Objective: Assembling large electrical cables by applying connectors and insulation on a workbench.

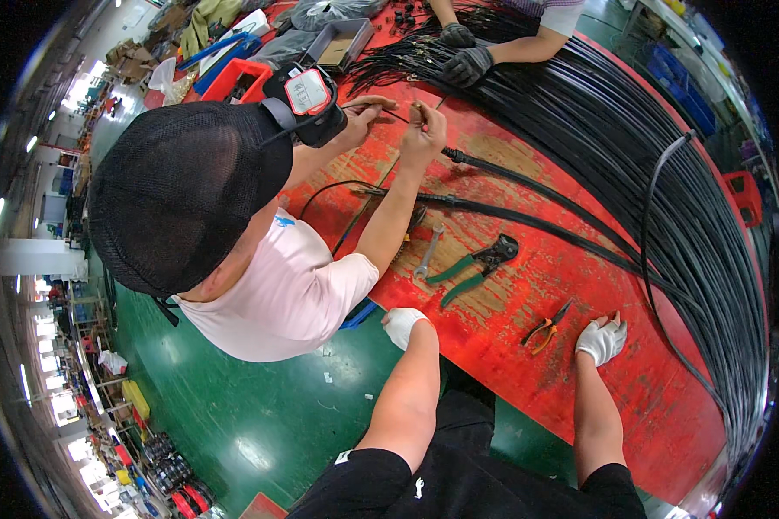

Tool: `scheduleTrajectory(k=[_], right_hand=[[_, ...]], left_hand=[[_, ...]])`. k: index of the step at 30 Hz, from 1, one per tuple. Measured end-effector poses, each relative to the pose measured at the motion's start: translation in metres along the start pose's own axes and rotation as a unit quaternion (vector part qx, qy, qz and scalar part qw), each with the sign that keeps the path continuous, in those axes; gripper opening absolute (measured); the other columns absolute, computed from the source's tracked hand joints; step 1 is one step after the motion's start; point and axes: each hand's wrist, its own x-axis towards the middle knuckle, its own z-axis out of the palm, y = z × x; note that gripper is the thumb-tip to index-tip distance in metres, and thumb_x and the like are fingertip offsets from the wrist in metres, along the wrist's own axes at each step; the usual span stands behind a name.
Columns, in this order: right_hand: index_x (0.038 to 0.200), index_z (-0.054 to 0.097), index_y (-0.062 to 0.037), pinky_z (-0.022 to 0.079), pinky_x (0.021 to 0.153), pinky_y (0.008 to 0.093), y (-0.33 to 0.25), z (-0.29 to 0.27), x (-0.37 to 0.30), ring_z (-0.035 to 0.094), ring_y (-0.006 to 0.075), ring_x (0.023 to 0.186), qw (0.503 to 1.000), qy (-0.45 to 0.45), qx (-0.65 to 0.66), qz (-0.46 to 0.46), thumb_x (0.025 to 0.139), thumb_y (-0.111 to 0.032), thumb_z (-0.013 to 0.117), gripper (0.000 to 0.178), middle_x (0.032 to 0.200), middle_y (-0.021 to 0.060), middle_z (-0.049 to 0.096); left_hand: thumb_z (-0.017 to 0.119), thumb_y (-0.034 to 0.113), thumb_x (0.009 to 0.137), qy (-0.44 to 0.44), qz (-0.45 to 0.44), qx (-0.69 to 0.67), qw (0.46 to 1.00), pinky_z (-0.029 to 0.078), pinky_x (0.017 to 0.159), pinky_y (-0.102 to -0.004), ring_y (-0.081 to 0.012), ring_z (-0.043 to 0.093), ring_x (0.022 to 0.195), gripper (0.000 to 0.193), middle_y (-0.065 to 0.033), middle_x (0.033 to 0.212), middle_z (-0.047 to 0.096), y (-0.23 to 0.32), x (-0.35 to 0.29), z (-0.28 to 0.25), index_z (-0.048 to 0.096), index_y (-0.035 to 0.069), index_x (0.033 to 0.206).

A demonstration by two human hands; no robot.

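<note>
My right hand [601, 340], in a white glove with fingertips showing, rests open on the worn red table. Just left of it lie pliers with orange-and-black handles [544, 332]; they are not in my hand. My left hand [404, 328], also white-gloved, is at the table's near edge, and its fingers are mostly hidden. Beyond it lie a green-handled cutter [478, 266] and a metal wrench [429, 251]. At my left, a person in a black cap [190, 190] holds a thin dark cable end between both bare hands [424, 130].
A thick bundle of black cables [614, 138] curves along the table's far and right sides. Another person's dark-gloved hands [467, 67] are on it. Two thick black cables [537, 221] cross the table [511, 303]. A grey bin [342, 45] and red bin [236, 80] stand far left.
</note>
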Motion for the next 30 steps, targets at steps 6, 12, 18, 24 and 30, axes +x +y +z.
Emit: scheduleTrajectory(k=[6,12,18,24,30], right_hand=[[0.129,0.061,-0.0145,0.036,0.11,0.0501,0.005,0.004,0.002,0.049,0.0376,0.129,1.0,0.01,-0.018,-0.001,0.094,-0.029,0.056,0.039,0.14,0.0182,0.053],[0.13,0.06,-0.0151,0.036,0.11,0.0501,0.005,0.003,0.001,0.049,0.0374,0.128,1.0,0.016,-0.018,-0.005,0.094,-0.029,0.056,0.039,0.14,0.0177,0.052],[0.13,0.06,-0.0149,0.035,0.111,0.0503,0.003,-0.001,0.004,0.048,0.0378,0.129,1.0,0.002,-0.014,-0.003,0.094,-0.03,0.056,0.04,0.141,0.0179,0.052],[0.13,0.06,-0.0142,0.035,0.111,0.05,0.003,0.001,0.001,0.047,0.0377,0.13,1.0,-0.009,-0.016,0.001,0.094,-0.03,0.055,0.04,0.141,0.0176,0.051],[0.13,0.06,-0.0143,0.034,0.112,0.0496,0.002,-0.005,0.002,0.047,0.037,0.131,1.0,-0.012,-0.016,0.011,0.094,-0.03,0.056,0.04,0.142,0.0169,0.051]], left_hand=[[0.044,0.024,0.096,-0.037,-0.024,-0.007,0.999,0.056,0.054,-0.0483,-0.0336,0.07,0.06,0.043,-0.0162,0.066,0.07,0.005,-0.005,-0.012,0.068,0.005,0.066],[0.042,0.024,0.096,-0.014,0.048,0.022,0.999,0.057,0.056,-0.0484,-0.0332,0.07,0.06,0.043,-0.0157,0.069,0.071,0.009,-0.013,-0.035,0.067,0.004,0.067],[0.042,0.023,0.096,-0.032,0.039,0.031,0.998,0.057,0.055,-0.0472,-0.0318,0.071,0.061,0.04,-0.0144,0.069,0.071,0.017,-0.018,-0.052,0.067,0.005,0.07],[0.042,0.023,0.096,-0.014,0.065,0.066,0.996,0.057,0.057,-0.0491,-0.0309,0.071,0.062,0.038,-0.0134,0.069,0.071,0.007,-0.009,-0.028,0.068,0.006,0.074],[0.044,0.025,0.095,-0.034,0.026,0.033,0.999,0.057,0.056,-0.0475,-0.0319,0.071,0.061,0.035,-0.0126,0.068,0.071,0.011,-0.015,-0.038,0.067,0.007,0.076]])
